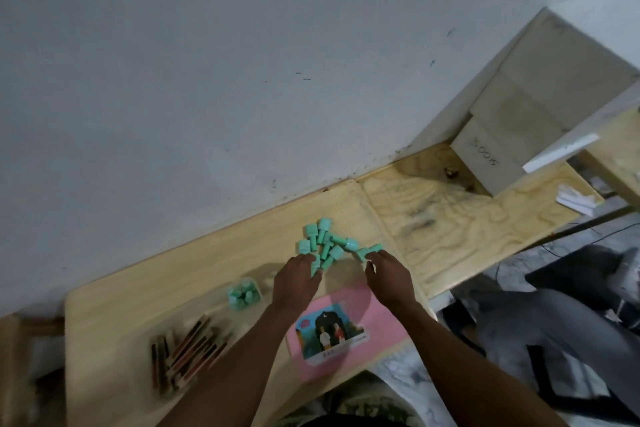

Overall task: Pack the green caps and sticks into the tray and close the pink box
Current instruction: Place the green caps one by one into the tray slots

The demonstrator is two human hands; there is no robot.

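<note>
Pale plywood counter (180,274) against a scuffed white wall; the frame is tilted and a bit blurred.

Step in hand, as I read it: gathering the loose green caps (323,243). They sit in a heap near the wall edge of the counter, roughly a dozen; they overlap, so no exact count. Both hands are at the near edge of the heap. Left hand (296,279): fingers curled over the top of a cap or two, touching them, but whether it has actually closed on one I can't tell. Right hand (389,279): fingertips on the caps at the right end of the heap; grip hidden behind the knuckles, can't tell either.

One small clear tray (242,295) sits just left of the left hand, already holding a cluster of caps, maybe five or six, blurred. Sticks (185,350) lie in a fanned pile further left and nearer, dark with red and pale stripes, about ten, too smeared to count. One pink box (341,329), picture side up, lies flat under the forearms; open or closed not clear.

Next move likely needs a scoop or pinch of caps carried left to the tray. Sticks not packed yet, box last.
</note>
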